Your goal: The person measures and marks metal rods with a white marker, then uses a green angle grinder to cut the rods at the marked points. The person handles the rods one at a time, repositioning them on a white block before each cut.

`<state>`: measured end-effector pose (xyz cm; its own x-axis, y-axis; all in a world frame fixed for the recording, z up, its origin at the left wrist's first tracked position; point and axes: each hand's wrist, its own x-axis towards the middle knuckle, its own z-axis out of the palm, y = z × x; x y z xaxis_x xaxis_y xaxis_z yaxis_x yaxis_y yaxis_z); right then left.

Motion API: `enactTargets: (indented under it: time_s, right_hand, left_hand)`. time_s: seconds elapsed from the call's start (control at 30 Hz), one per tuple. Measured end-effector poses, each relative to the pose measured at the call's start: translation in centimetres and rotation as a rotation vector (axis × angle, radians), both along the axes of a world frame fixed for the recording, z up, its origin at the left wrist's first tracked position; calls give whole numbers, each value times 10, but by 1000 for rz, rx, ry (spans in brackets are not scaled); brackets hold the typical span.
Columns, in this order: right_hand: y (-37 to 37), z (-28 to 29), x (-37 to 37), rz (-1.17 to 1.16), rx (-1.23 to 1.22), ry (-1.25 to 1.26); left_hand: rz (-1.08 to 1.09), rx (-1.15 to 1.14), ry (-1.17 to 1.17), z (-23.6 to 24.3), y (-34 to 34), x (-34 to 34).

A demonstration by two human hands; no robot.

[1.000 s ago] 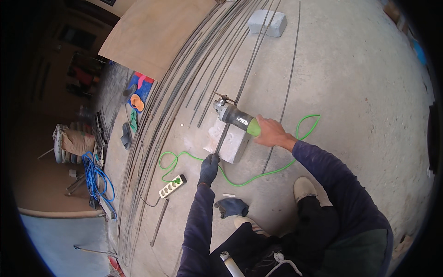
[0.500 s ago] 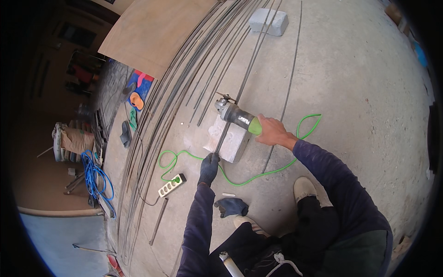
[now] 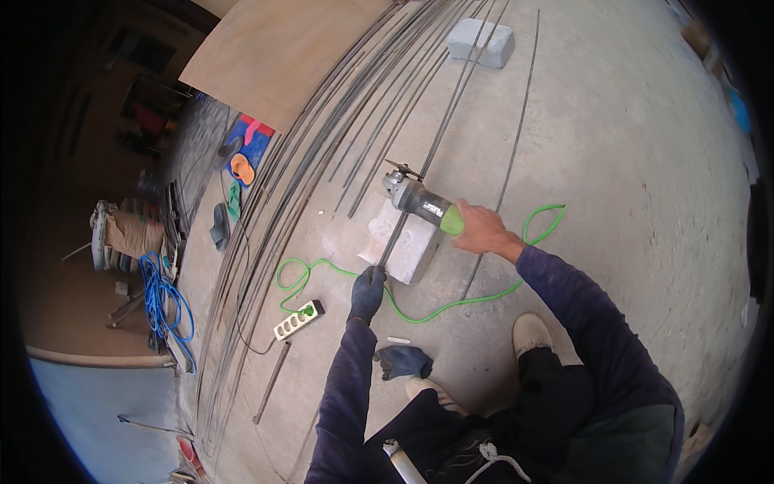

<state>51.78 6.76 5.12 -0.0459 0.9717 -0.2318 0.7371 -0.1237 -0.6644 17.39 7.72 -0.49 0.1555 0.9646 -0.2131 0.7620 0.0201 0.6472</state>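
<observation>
My right hand (image 3: 482, 230), bare, is closed round the green rear end of an angle grinder (image 3: 423, 203). The grinder lies across a pair of thin steel bars (image 3: 393, 242), its disc end pointing to the far left. My left hand (image 3: 368, 292), in a dark glove, grips the near end of these bars. They rest on a near pale concrete block (image 3: 411, 250) and on a far concrete block (image 3: 481, 43). A green cord (image 3: 419, 321) loops over the floor to a white power strip (image 3: 293, 321). Whether the disc spins I cannot tell.
Many long steel bars (image 3: 322, 133) lie on the concrete floor to the left, and a single bar (image 3: 516, 137) to the right. A loose dark glove (image 3: 403, 361) lies by my feet. Sandals (image 3: 242, 168), a wooden board (image 3: 274, 64) and coiled blue cable (image 3: 167, 310) are at the left.
The view has turned slightly, so the far block and bars sit a little further right. My hands keep their grips, and the grinder stays over the bars.
</observation>
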Motion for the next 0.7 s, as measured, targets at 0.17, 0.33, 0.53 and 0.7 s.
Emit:
enactTargets:
  time_s: [0.17,0.33,0.53,0.7]
  right_hand:
    - [2,3,0,11,-16,-3]
    - [3,6,1,16,-34,-18]
    - [5,10,0,15,-61,-48]
    - [7,6,0,15,-72,-61]
  left_hand:
    - [36,-6,2,-1,-2,1]
    - [32,-5,28,-1,-2,1]
    - [42,17,26,-3,-4,-1]
    - [32,8,52,4,-5,4]
